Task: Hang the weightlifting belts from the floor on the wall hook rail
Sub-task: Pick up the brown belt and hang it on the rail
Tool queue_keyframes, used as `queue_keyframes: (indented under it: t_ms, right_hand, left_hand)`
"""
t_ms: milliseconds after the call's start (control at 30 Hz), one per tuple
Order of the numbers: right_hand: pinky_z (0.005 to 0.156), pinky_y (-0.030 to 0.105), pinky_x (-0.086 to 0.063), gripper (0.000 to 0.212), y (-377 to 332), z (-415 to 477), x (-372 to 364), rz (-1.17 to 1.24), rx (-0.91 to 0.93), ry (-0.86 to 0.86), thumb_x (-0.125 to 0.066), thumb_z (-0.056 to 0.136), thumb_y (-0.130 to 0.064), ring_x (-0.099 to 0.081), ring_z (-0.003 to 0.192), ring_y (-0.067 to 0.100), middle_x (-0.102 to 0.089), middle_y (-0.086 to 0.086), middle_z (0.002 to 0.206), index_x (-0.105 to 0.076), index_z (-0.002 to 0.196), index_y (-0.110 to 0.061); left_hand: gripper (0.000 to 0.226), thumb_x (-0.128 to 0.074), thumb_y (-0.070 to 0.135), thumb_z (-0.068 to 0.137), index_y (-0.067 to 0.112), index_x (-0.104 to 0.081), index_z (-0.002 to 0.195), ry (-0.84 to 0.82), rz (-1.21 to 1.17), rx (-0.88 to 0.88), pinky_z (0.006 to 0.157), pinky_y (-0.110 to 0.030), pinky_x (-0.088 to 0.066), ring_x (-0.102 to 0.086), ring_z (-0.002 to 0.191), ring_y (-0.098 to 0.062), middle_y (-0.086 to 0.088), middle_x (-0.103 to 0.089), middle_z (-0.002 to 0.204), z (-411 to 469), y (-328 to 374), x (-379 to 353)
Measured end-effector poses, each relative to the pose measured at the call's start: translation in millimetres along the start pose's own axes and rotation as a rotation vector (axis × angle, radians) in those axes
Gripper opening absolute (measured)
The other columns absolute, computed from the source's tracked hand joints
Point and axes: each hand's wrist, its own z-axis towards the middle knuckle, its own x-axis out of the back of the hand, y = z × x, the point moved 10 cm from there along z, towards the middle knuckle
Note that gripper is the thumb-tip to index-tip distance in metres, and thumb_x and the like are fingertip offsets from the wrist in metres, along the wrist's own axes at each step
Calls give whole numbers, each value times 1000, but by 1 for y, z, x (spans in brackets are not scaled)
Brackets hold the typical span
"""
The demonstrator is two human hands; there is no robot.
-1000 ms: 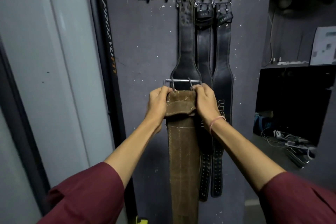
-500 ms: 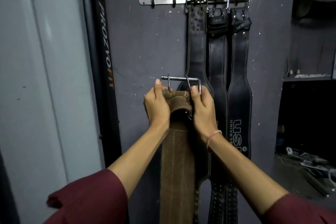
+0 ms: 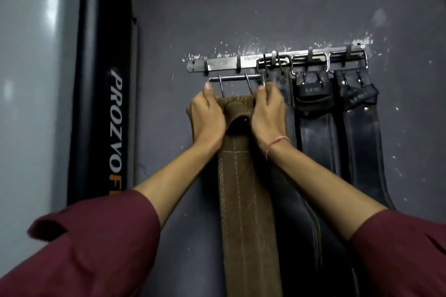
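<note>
1. Brown leather belt (image 3: 243,188) hung vertical against the wall, its buckle (image 3: 235,78) bar level, just below the hook rail (image 3: 222,64).
2. Left hand (image 3: 208,113) and right hand (image 3: 269,113) flanked the belt's folded top, fingers (image 3: 208,90) curled round it.
3. Free hooks (image 3: 238,67) sat directly above the buckle, with black belts (image 3: 313,140) hanging to the right. Likely only a short lift needed.

Dim indoor scene, cool grey cast, a soft streak of glare on the pale panel (image 3: 52,5) at left (the brightest spot in view), faint sheen on the metal rail (image 3: 224,64) and black belts (image 3: 316,132), maroon sleeves (image 3: 96,248) smeared by motion blur, wide-angle bending toward the edges.
</note>
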Motion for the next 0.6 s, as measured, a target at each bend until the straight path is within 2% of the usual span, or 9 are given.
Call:
queue_keyframes:
  t_ms: [67,167,267,333,367,433,500,600]
  right_hand:
    - [61,31,-28,33,-1,35,-7,-24,3,18,-38,102,-17,-38,59,13,-40,-5,63,-38,69,-18]
    - [60,29,-18,38,-4,74,-13,-98,-1,54,-38,101,-16,-41,72,25,-48,6,72,-34,64,-19]
    - [63,28,-21,27,-4,99,-19,-148,-17,74,-36,101,-19,-44,79,25,-58,15,91,-51,81,-12]
    - [66,28,-27,29,2,110,-25,-160,-52,66,-36,101,-21,-46,79,25,-61,14,93,-60,91,-8]
    - [66,29,-28,29,6,113,-28,-160,-76,57,-37,101,-21,-47,78,26,-59,12,90,-60,91,-8]
    - [65,31,-31,26,15,117,-31,-154,-105,53,-39,100,-21,-48,76,26,-56,9,86,-56,83,-10]
    - [63,31,-33,31,19,116,-32,-162,-101,55,-40,99,-21,-48,72,26,-56,8,81,-50,71,-12]
    - [49,29,-24,39,26,106,-34,-181,-88,57,-40,99,-24,-42,56,18,-48,2,66,-41,61,-15]
  left_hand:
    - [56,-31,23,108,12,-33,53,6,53,-13,61,-34,-27,-37,54,-19,-11,-46,55,26,9,-15]
    - [54,-31,23,108,3,-47,60,21,51,7,80,-37,-38,-57,89,-30,-24,-63,89,62,11,-38]
    - [54,-31,27,108,9,-42,58,-6,85,44,78,-33,-35,-52,119,-43,-34,-65,103,90,5,-58]
    - [46,-31,27,108,3,-57,78,-38,106,106,79,-29,-35,-48,125,-40,-31,-61,117,102,-3,-68]
    - [43,-32,26,107,-2,-63,98,-51,101,135,85,-29,-38,-47,128,-38,-29,-58,126,106,-7,-73]
    - [42,-34,25,107,-6,-57,125,-93,93,189,98,-32,-39,-46,130,-38,-26,-49,140,110,-16,-80]
    - [42,-35,26,106,-3,-53,131,-106,106,216,99,-34,-39,-49,128,-39,-23,-51,141,109,-27,-84]
    - [46,-33,30,107,-4,-59,124,-99,149,199,92,-36,-41,-51,123,-40,-26,-57,133,102,-38,-83]
